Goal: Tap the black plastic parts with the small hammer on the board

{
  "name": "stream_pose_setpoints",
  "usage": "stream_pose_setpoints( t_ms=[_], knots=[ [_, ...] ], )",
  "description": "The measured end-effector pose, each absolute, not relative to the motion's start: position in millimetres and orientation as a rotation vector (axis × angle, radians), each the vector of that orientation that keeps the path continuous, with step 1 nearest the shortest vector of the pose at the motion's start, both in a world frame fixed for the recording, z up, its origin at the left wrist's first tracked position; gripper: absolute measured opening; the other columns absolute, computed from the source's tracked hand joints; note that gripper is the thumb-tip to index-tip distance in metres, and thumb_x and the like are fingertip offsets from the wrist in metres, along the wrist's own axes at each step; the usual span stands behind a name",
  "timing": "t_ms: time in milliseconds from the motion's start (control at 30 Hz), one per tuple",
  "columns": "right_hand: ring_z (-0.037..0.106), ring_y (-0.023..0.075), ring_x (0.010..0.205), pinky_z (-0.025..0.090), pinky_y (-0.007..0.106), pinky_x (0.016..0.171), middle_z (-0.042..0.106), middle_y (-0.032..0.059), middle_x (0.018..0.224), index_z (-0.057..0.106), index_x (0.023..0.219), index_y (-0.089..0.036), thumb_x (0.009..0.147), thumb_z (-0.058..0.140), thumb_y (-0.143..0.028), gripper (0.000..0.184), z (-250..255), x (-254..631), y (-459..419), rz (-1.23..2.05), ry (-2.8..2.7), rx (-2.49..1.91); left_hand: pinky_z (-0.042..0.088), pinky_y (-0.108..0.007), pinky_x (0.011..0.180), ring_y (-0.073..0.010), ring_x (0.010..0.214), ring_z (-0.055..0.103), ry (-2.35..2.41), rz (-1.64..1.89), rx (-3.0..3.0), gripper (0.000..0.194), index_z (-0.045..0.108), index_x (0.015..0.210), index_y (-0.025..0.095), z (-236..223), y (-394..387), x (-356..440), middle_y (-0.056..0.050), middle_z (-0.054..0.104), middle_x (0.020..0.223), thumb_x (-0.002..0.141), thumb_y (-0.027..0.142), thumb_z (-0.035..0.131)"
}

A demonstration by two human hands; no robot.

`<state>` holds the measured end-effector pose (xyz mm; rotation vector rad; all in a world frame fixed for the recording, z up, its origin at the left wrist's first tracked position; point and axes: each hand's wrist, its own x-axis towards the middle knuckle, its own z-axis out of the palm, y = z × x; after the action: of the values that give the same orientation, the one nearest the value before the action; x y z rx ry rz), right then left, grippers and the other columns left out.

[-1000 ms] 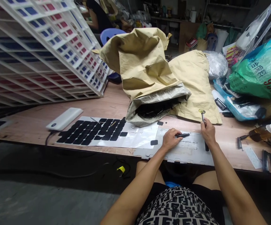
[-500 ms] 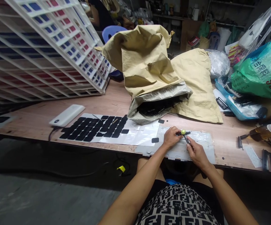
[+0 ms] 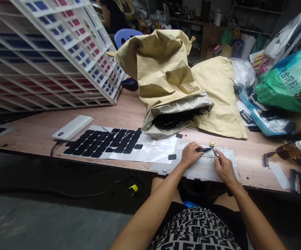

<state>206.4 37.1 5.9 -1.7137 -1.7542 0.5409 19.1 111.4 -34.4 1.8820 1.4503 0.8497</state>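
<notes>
My left hand [image 3: 190,153] is closed on one end of a slim black plastic piece [image 3: 205,150], whose other end points right. It holds the piece low over a pale, scuffed board [image 3: 203,168] at the table's front edge. My right hand [image 3: 225,169] is wrapped round the handle of a small hammer [image 3: 214,149]. The hammer's round yellow-green head stands up just beyond the tip of the black piece, apart from it. The dark handle end shows below my right palm. What the left fingertips cover is hidden.
A tan sack [image 3: 166,69] gapes toward me with black parts inside. To the left lie a white sheet with black pads [image 3: 95,144], a white power bank [image 3: 72,127] and a white crate [image 3: 88,52]. A blue basket [image 3: 270,126] and a bottle [image 3: 291,150] stand right.
My right hand has moved a little right with the hammer, so its head has come away from the black piece. More of the piece now shows. My left hand stays about where it was.
</notes>
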Motion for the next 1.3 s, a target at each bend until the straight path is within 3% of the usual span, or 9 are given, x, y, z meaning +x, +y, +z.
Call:
stream_pose_setpoints(
  t_ms=[100, 200, 267, 567, 700, 800, 933, 1133, 1300],
  knots=[
    [0.068, 0.0206, 0.083, 0.054, 0.033, 0.082, 0.075, 0.0073, 0.097, 0.061, 0.135, -0.019, 0.093, 0.048, -0.035, 0.047, 12, 223, 74, 0.402, -1.680, -1.816, 0.045, -0.029, 0.078, -0.0172, 0.091, 0.060, 1.453, 0.852, 1.887, 0.015, 0.075, 0.091, 0.025, -35, 111, 19, 0.001, 0.067, 0.089, 0.076, 0.025, 0.076],
    [0.064, 0.0240, 0.098, 0.050, 0.036, 0.092, 0.071, 0.0135, 0.114, 0.064, 0.129, -0.014, 0.089, 0.045, -0.024, 0.046, 16, 241, 123, 0.190, -1.638, -1.901, 0.045, -0.029, 0.075, -0.0171, 0.089, 0.059, 1.464, 0.830, 1.884, 0.015, 0.075, 0.092, 0.025, -35, 112, 19, 0.001, 0.066, 0.089, 0.076, 0.025, 0.075],
    [0.062, 0.0260, 0.103, 0.048, 0.037, 0.095, 0.069, 0.0164, 0.115, 0.063, 0.129, -0.011, 0.087, 0.044, -0.018, 0.047, 14, 248, 150, 0.137, -1.598, -2.037, 0.045, -0.029, 0.076, -0.0172, 0.089, 0.059, 1.467, 0.823, 1.889, 0.015, 0.075, 0.090, 0.025, -34, 111, 19, 0.001, 0.066, 0.089, 0.075, 0.024, 0.075],
    [0.055, 0.0253, 0.107, 0.042, 0.034, 0.094, 0.063, 0.0147, 0.118, 0.054, 0.136, -0.013, 0.088, 0.042, -0.016, 0.050, -6, 245, 173, 0.098, -1.568, -2.182, 0.045, -0.031, 0.079, -0.0193, 0.090, 0.058, 1.444, 0.836, 1.919, 0.013, 0.071, 0.085, 0.022, -30, 111, 18, -0.001, 0.067, 0.090, 0.072, 0.021, 0.073],
    [0.056, 0.0234, 0.103, 0.042, 0.032, 0.090, 0.063, 0.0120, 0.117, 0.054, 0.134, -0.017, 0.089, 0.042, -0.017, 0.047, -4, 246, 174, 0.159, -1.532, -2.211, 0.045, -0.028, 0.074, -0.0160, 0.079, 0.056, 1.305, 0.907, 1.802, 0.014, 0.069, 0.085, 0.020, -24, 105, 12, 0.000, 0.064, 0.085, 0.073, 0.022, 0.074],
    [0.056, 0.0235, 0.101, 0.042, 0.032, 0.089, 0.062, 0.0122, 0.117, 0.054, 0.133, -0.018, 0.089, 0.043, -0.018, 0.045, -3, 246, 176, 0.182, -1.512, -2.242, 0.044, -0.026, 0.068, -0.0133, 0.072, 0.053, 1.132, 0.942, 1.620, 0.017, 0.068, 0.090, 0.019, -13, 79, 3, 0.000, 0.062, 0.083, 0.076, 0.028, 0.072],
    [0.056, 0.0246, 0.103, 0.042, 0.033, 0.088, 0.063, 0.0128, 0.116, 0.056, 0.130, -0.017, 0.090, 0.044, -0.020, 0.041, -3, 246, 176, 0.189, -1.515, -2.271, 0.040, -0.024, 0.062, -0.0125, 0.067, 0.052, 0.891, 0.669, 1.540, 0.025, 0.070, 0.095, 0.018, -5, 17, -14, 0.000, 0.063, 0.078, 0.078, 0.037, 0.071],
    [0.056, 0.0250, 0.104, 0.042, 0.034, 0.089, 0.062, 0.0137, 0.118, 0.056, 0.130, -0.016, 0.090, 0.045, -0.020, 0.042, -1, 243, 175, 0.179, -1.537, -2.271, 0.039, -0.023, 0.061, -0.0131, 0.067, 0.054, 0.971, 0.318, 1.419, 0.028, 0.073, 0.094, 0.017, -51, -36, -14, 0.000, 0.065, 0.077, 0.073, 0.036, 0.073],
    [0.057, 0.0245, 0.101, 0.042, 0.034, 0.088, 0.063, 0.0137, 0.116, 0.057, 0.129, -0.015, 0.090, 0.045, -0.020, 0.042, -2, 243, 175, 0.183, -1.539, -2.281, 0.046, -0.031, 0.064, -0.0241, 0.075, 0.066, 1.443, 0.089, 1.406, 0.028, 0.074, 0.082, 0.021, -96, -17, 6, -0.005, 0.068, 0.071, 0.080, 0.047, 0.063]
  ],
)
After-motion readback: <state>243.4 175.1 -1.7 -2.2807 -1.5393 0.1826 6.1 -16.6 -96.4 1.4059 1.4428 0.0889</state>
